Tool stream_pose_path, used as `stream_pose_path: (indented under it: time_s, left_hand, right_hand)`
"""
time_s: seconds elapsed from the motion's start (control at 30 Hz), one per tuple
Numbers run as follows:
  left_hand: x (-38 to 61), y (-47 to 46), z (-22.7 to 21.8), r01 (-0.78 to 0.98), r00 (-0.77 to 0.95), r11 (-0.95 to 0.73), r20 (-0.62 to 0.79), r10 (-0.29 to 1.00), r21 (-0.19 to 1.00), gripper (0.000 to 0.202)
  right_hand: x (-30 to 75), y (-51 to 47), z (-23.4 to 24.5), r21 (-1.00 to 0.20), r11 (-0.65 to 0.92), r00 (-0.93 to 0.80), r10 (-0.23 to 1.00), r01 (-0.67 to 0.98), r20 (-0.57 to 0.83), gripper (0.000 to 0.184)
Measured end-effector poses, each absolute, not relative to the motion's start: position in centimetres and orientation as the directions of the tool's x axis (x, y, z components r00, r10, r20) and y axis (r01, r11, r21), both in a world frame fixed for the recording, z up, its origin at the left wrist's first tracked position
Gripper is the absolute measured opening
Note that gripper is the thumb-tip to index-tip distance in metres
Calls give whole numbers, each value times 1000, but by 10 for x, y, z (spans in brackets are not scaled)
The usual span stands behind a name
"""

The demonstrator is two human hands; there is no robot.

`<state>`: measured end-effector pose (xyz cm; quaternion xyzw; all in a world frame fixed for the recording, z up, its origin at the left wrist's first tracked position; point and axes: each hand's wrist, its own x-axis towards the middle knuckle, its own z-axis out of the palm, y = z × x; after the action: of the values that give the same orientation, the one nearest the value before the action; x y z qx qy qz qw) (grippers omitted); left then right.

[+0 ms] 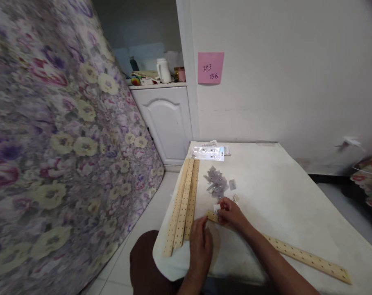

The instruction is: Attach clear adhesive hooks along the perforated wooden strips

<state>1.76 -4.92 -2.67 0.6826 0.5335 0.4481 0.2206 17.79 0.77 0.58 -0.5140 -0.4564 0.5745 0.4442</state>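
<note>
My right hand [229, 213] pinches a small white piece [216, 208] at the near end of a long perforated wooden strip [309, 258] that lies slanted across the white table [275, 184]. My left hand [200, 241] rests curled on the table just left of that end, beside three more perforated wooden strips [184, 203] lying side by side. A heap of several small grey clips [217, 182] sits just beyond my right hand.
A clear plastic packet [208, 153] lies at the table's far edge. A flowered mattress [57, 139] leans at the left. A white cabinet [164, 119] with a jug [163, 70] stands behind. A pink note [210, 67] is on the wall.
</note>
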Motion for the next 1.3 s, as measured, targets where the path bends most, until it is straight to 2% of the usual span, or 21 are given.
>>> stream_pose_path:
  time_s: [0.1,0.17,0.33,0.53,0.87,1.3]
  left_hand:
    - [19,-49,-27,535,1,-330,390,921,777,29]
    - [20,-49,-27,536,9,-337,393,919,774,29]
    - [21,-50,-26,548,22,-344,398,917,763,29]
    - [23,-51,-27,574,14,-317,378,926,755,30]
    - [24,-50,-27,580,57,-319,354,934,749,25]
    - [26,-48,-22,560,58,-294,317,947,774,18]
  right_hand:
    - [172,13,3,-991,-110,-81,990,81,-117,22]
    - [170,14,2,-987,-73,-101,991,143,-88,19]
    - [166,15,4,-979,-135,-72,986,151,-147,14]
    - [165,16,4,-933,-106,18,994,343,-107,6]
    - [167,22,-14,-892,-71,41,997,446,-59,6]
    - [166,23,-15,-838,-45,25,999,544,-38,4]
